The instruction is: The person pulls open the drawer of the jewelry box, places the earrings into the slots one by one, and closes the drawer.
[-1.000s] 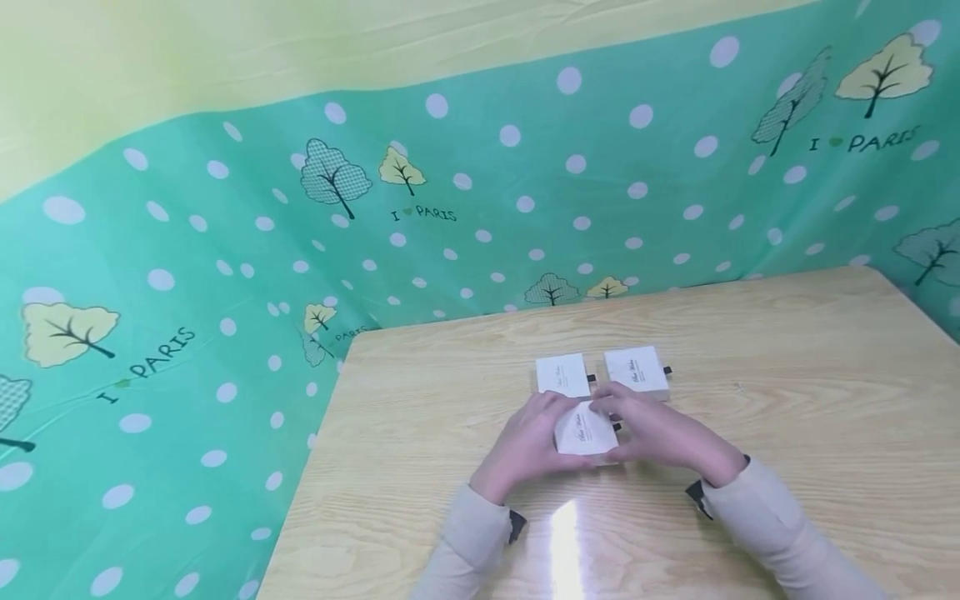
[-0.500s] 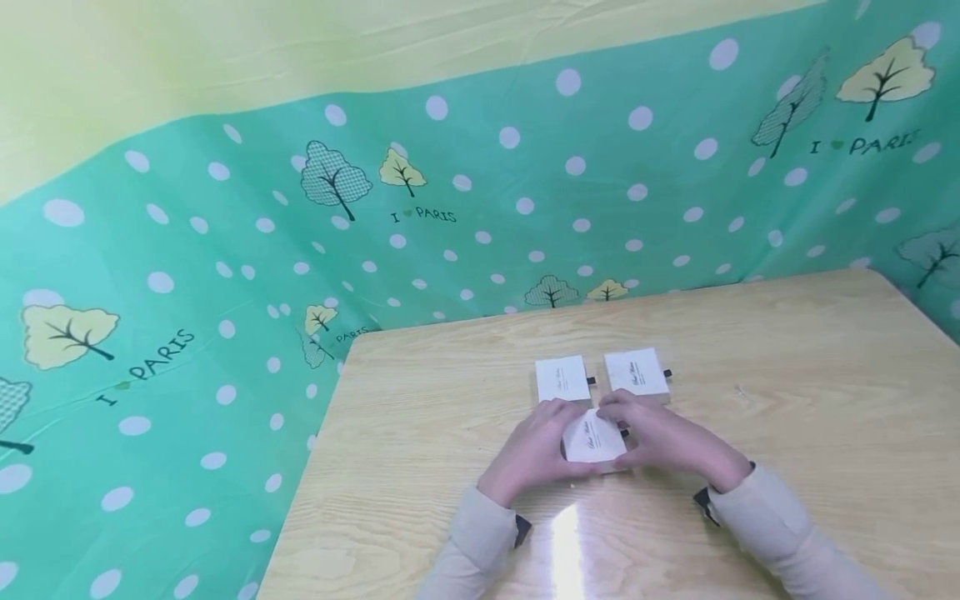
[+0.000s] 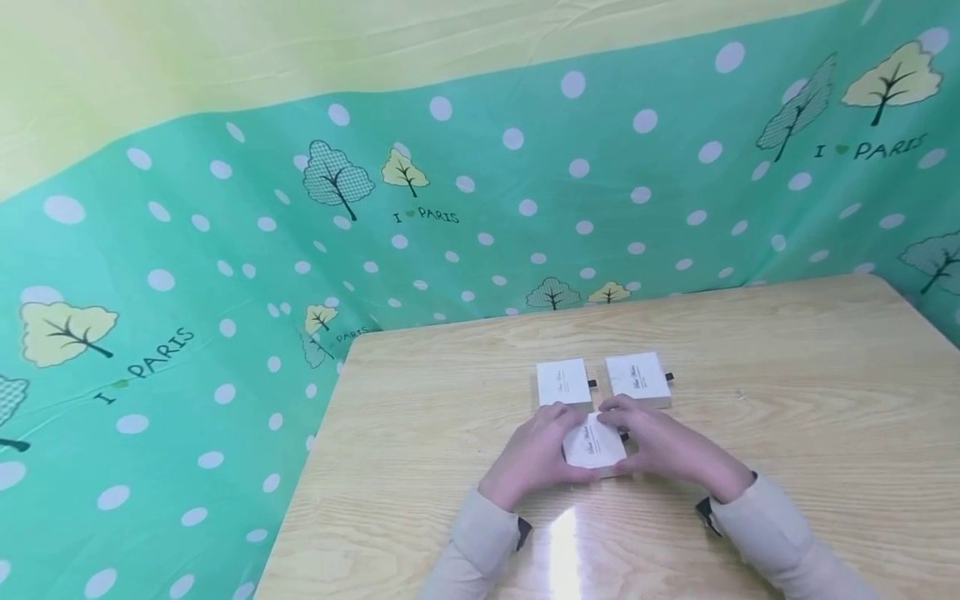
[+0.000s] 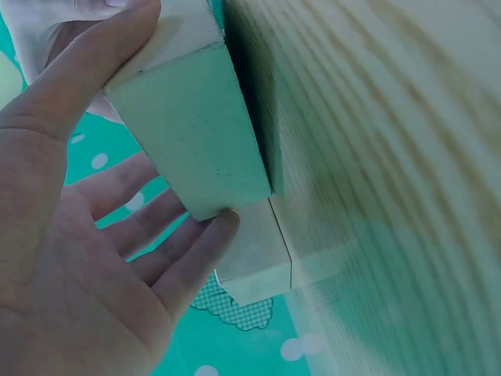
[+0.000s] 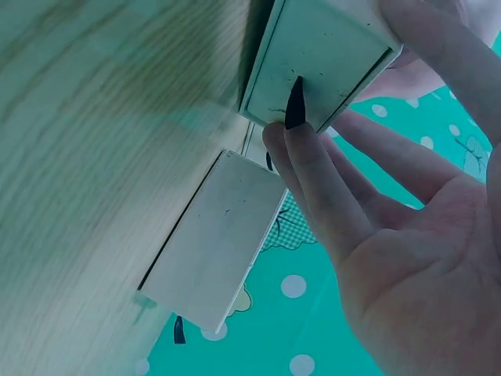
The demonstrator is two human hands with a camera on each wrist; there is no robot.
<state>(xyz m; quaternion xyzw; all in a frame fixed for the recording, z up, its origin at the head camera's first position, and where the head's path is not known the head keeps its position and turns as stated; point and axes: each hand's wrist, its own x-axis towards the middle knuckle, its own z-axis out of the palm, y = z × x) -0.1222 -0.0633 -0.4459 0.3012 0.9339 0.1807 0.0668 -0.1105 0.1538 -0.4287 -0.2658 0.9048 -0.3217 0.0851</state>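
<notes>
A small white drawer-style box with dark printed lettering on its lid lies near the table's middle, between both hands. My left hand grips its left side, thumb along the near face and fingertips at the far corner. On the opposite side my right hand holds it, thumb at the near right corner. In the right wrist view, the right fingertips are right by the black ribbon tab on the box's end. Two similar boxes lie just beyond: a left one and a right one, with a narrow gap between them.
The wooden table carries the boxes, and a tiny clear scrap lies to their right. A green dotted curtain with printed trees hangs behind the table and along its left side. Light reflects off the tabletop near the front.
Both hands have shifted the held box slightly right and toward the person, mostly in the first half second. The two back boxes stay in place.
</notes>
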